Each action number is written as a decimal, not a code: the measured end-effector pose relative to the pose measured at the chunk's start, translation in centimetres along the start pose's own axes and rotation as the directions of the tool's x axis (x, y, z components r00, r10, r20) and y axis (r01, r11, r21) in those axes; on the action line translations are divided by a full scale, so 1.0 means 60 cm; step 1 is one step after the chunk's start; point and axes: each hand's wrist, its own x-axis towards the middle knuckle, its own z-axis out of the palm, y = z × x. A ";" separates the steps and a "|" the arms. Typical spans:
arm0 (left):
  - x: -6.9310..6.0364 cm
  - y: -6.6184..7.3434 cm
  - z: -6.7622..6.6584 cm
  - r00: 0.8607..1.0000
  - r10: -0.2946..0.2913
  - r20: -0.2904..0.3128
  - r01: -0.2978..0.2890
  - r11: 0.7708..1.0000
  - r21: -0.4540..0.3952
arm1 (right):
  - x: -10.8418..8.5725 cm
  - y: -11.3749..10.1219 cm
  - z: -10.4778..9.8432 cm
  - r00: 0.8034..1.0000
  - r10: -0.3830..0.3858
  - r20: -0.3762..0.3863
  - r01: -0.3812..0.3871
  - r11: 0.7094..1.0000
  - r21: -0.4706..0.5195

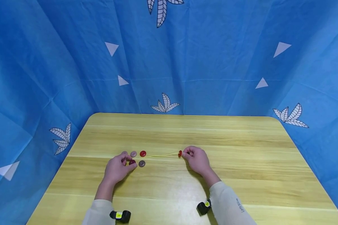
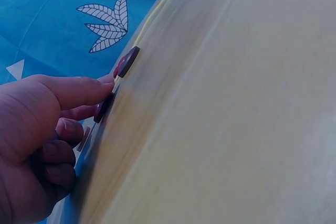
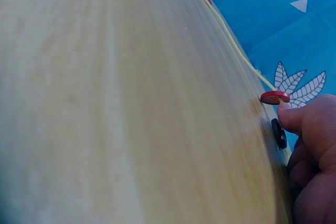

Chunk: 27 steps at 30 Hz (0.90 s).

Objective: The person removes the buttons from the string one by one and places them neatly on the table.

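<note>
A thin yellow cord [image 1: 160,155] runs between my two hands. My left hand [image 1: 118,168] is bent low over a group of buttons, thumb and index fingertips close to the cord's left end and seeming to pinch it. A dark red button [image 1: 132,162] shows between those fingers. At the cord's other end, my right hand [image 1: 197,159] pinches a red button [image 3: 275,97] that stands tilted on the cord. Just below it, by the right thumb, is a black button [image 3: 279,133], partly hidden from the head view.
Near the left hand lie another red button [image 1: 142,153], a pale pink button [image 1: 133,154] and a grey-brown button [image 1: 142,163]. More buttons are partly covered by the left fingers. The wooden table [image 1: 242,140] ends at a blue curtain [image 1: 214,62].
</note>
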 end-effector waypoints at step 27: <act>0.038 0.084 0.032 0.991 0.132 0.003 -0.132 0.991 0.012 | -0.002 -0.004 -0.002 1.000 0.018 0.012 -0.018 1.000 -0.001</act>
